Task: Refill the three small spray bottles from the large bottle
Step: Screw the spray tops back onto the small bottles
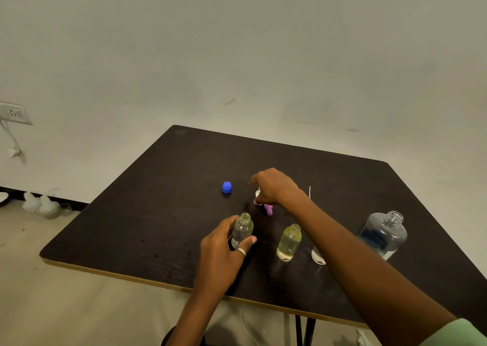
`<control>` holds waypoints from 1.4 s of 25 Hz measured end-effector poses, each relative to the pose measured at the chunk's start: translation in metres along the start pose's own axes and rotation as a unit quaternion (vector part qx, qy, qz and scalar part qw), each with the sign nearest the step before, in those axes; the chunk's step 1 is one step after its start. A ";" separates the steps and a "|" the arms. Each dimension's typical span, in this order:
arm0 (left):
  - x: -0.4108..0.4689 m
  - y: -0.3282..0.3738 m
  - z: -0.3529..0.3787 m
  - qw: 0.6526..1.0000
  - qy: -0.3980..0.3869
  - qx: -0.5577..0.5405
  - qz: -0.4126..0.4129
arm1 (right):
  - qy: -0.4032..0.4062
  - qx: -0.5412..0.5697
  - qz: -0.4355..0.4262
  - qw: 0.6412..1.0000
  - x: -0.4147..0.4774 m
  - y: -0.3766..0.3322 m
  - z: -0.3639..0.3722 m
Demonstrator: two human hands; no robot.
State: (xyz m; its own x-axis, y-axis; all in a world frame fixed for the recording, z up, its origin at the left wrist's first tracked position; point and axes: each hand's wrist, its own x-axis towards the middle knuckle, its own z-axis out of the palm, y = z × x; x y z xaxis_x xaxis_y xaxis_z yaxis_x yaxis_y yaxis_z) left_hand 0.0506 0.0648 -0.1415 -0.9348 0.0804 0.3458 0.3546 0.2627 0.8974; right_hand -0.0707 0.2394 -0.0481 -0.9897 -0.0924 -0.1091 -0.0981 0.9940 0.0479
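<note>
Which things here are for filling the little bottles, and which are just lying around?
For the job: large bottle, gripped small bottle, yellow small bottle, half-hidden small bottle, blue cap, spray top.
Lying about: wall socket, white floor bottles, floor glass.

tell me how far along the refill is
Done: the large bottle is open, and the middle small bottle stands uncapped, full of yellowish liquid. In hand: the left hand grips a small bottle that looks nearly empty; the right hand curls its fingers on a white spray top. Left: filling that bottle and recapping; the third bottle is mostly hidden behind the forearm.
</note>
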 end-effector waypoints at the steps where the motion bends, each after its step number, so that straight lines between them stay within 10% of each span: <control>1: 0.000 0.000 0.000 1.000 -0.001 -0.001 -0.003 | -0.017 0.001 0.002 1.000 0.003 0.001 0.002; 21: 0.002 -0.002 -0.001 1.000 -0.005 0.004 -0.007 | -0.007 0.232 -0.071 0.970 -0.076 -0.002 -0.071; 35: 0.000 0.006 -0.004 0.999 -0.029 0.024 -0.022 | 0.108 0.129 -0.117 0.979 -0.148 -0.020 -0.116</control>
State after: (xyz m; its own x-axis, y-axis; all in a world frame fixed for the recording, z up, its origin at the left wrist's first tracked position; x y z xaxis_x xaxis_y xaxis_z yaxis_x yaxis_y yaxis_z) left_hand 0.0525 0.0631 -0.1345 -0.9496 0.1227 0.2884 0.3128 0.3129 0.8968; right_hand 0.0653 0.2262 0.0825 -0.9446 -0.3027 0.1267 -0.3237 0.9231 -0.2078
